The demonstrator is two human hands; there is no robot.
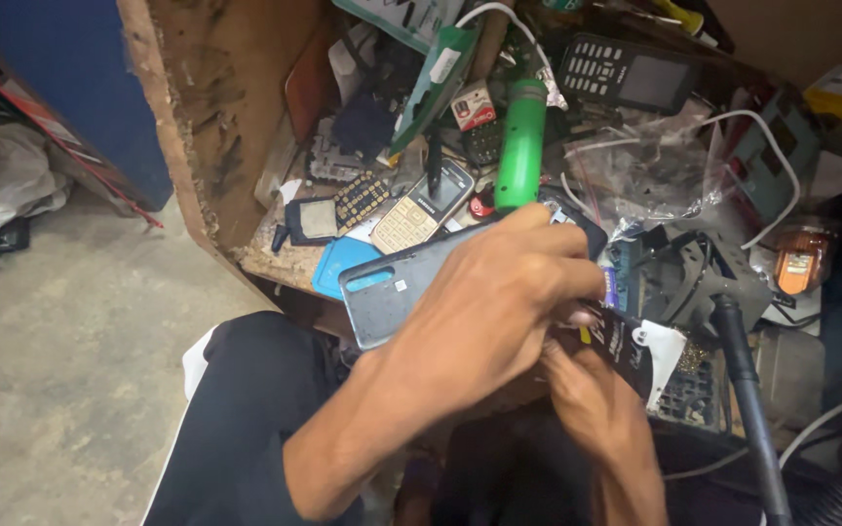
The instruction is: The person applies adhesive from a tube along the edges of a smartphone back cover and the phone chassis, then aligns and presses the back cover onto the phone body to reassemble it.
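Two hands: left hand (499, 312) fingers grip flat grey phone (392, 287); right hand (592, 394) fingers pinch glossy black packet (626, 341).

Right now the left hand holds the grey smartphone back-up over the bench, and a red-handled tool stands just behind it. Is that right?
Not quite: in the head view the tool behind the grey smartphone has a green handle, not red. The left hand does hold the phone back-up over the bench.

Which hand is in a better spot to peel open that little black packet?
Probably the right hand. Its fingers are already on the black packet, while the left hand is wrapped around the grey phone, pressing it flat, so it seems too busy to peel.
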